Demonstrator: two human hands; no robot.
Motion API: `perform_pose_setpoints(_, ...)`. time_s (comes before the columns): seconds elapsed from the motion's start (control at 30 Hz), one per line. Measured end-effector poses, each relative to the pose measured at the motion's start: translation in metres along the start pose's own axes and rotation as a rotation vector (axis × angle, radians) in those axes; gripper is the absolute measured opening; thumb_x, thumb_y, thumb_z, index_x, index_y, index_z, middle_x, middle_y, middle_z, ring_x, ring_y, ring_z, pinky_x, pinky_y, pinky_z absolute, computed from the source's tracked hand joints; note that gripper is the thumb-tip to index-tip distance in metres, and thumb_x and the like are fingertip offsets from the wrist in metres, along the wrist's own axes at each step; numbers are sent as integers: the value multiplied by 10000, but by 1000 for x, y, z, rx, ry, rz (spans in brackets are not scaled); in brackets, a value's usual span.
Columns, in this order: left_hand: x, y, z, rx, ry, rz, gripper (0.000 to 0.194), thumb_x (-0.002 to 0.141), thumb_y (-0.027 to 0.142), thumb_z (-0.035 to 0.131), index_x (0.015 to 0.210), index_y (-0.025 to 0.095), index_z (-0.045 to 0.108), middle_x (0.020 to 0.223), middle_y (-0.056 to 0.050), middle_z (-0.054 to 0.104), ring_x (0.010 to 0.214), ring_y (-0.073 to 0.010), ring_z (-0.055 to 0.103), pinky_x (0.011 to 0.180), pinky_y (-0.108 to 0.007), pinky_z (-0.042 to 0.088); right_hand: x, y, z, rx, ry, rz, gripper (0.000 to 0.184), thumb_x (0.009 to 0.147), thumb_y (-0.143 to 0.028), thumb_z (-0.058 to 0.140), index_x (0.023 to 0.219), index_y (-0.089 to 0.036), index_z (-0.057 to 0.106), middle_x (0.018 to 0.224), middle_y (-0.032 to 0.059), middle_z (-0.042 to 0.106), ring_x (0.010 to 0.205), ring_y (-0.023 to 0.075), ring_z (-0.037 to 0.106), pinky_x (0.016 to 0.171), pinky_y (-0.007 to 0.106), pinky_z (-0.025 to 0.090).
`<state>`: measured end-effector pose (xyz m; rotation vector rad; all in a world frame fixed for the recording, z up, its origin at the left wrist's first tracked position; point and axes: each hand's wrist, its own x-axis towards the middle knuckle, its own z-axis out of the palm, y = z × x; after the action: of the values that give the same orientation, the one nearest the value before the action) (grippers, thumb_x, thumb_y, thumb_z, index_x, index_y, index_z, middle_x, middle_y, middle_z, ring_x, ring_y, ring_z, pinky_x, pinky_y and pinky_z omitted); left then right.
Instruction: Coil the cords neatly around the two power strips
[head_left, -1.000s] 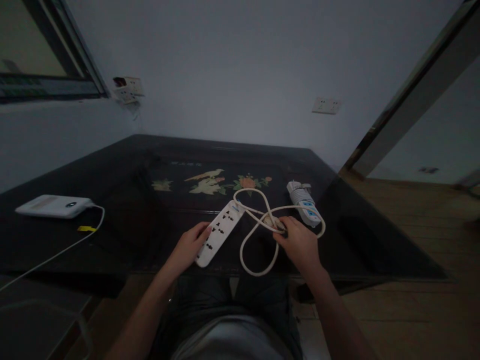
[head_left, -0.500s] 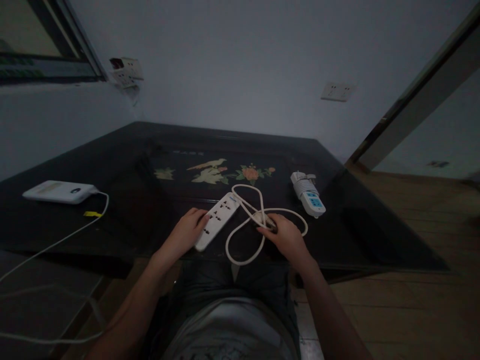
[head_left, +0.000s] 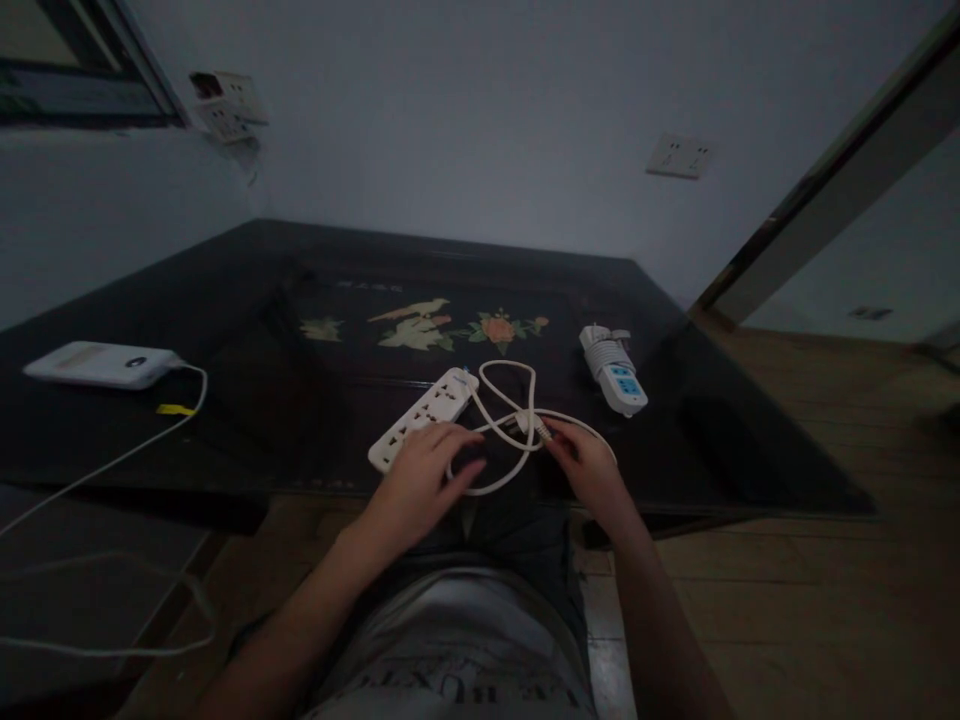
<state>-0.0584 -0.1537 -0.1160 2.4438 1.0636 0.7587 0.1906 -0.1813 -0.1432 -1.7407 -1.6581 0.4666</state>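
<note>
A white power strip [head_left: 442, 396] lies slantwise near the front edge of the dark table. Its white cord [head_left: 505, 484] is looped loosely to the right of it, with the plug [head_left: 523, 422] amid the loops. My left hand [head_left: 430, 470] is over the strip's near end and hides part of it; thumb and fingers are apart, and nothing is between them. On the right, the fingers of my right hand [head_left: 589, 463] are closed on the cord just behind the plug.
A second power strip [head_left: 625, 386], with blue sockets and its cord wrapped round it, lies to the right. At the left is a white device [head_left: 105, 364] with a cable and a yellow tag [head_left: 175, 409]. Wall sockets [head_left: 680, 157] are beyond the dark table [head_left: 247, 300].
My left hand has let go of the power strip's side and moved right toward the cord, its fingers spreading. My right hand stays by the plug. The whole view has shifted slightly.
</note>
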Motion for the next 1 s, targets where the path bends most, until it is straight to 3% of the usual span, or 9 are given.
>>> perform_pose_setpoints(0.1, -3, 12, 24, 31, -147, 39, 278, 864, 351, 587, 1089, 189, 599, 1068, -75, 657, 1016, -245, 569, 874, -382, 401, -5, -2, 2, 20, 87, -25, 352, 836, -243, 489, 1132, -166, 664, 862, 80, 684, 728, 187, 591, 696, 312, 470)
perform_pose_setpoints(0.2, -2, 7, 37, -49, -175, -11, 176, 918, 232, 466, 866, 175, 624, 845, -42, 669, 851, -203, 587, 836, -357, 387, -8, -1, -1, 13, 155, -35, 342, 847, -260, 482, 1121, -174, 667, 940, 103, 692, 774, 204, 608, 736, 339, 479)
perform_pose_setpoints(0.4, 1, -6, 28, -562, -23, -256, 271, 902, 303, 407, 702, 187, 547, 637, 18, 504, 643, -148, 479, 608, -249, 352, -16, 3, -21, 44, 368, 13, 360, 881, -308, 476, 1175, -165, 628, 1040, 123, 664, 900, 221, 609, 809, 372, 480)
perform_pose_setpoints(0.6, 1, -5, 23, -719, -4, -344, 284, 864, 387, 459, 702, 183, 572, 603, 29, 428, 604, -140, 396, 577, -247, 300, -27, 4, -36, 218, 520, 143, 412, 825, -354, 572, 1185, -162, 628, 926, 84, 650, 730, 173, 579, 621, 303, 472)
perform_pose_setpoints(0.7, 2, -7, 24, -782, 11, -389, 305, 857, 422, 477, 706, 178, 581, 609, 28, 429, 614, -138, 397, 584, -244, 297, -31, 1, -42, 438, 604, 212, 423, 755, -334, 669, 1148, -180, 642, 811, 24, 609, 609, 116, 509, 527, 245, 409)
perform_pose_setpoints(0.77, 1, -8, 25, -858, 30, -407, 313, 852, 441, 500, 713, 174, 585, 620, 27, 430, 622, -133, 394, 587, -238, 292, -34, -5, -51, 635, 713, 164, 344, 704, -278, 718, 1035, -196, 676, 713, -23, 545, 540, 79, 432, 474, 210, 337)
perform_pose_setpoints(0.87, 0, -7, 29, -1069, 80, -430, 319, 855, 450, 529, 727, 162, 579, 583, 44, 366, 571, -109, 315, 556, -232, 244, -39, -16, -75, 815, 901, -34, 217, 682, -214, 715, 898, -228, 695, 598, -62, 380, 478, 68, 288, 412, 211, 197)
perform_pose_setpoints(1.0, 2, 1, 35, -1418, 172, -442, 284, 837, 398, 607, 716, 145, 563, 531, 65, 299, 535, -91, 248, 547, -225, 233, -44, -23, -107, 827, 946, -157, 172, 744, -362, 703, 914, -341, 699, 631, -44, 253, 497, 115, 182, 422, 270, 109)
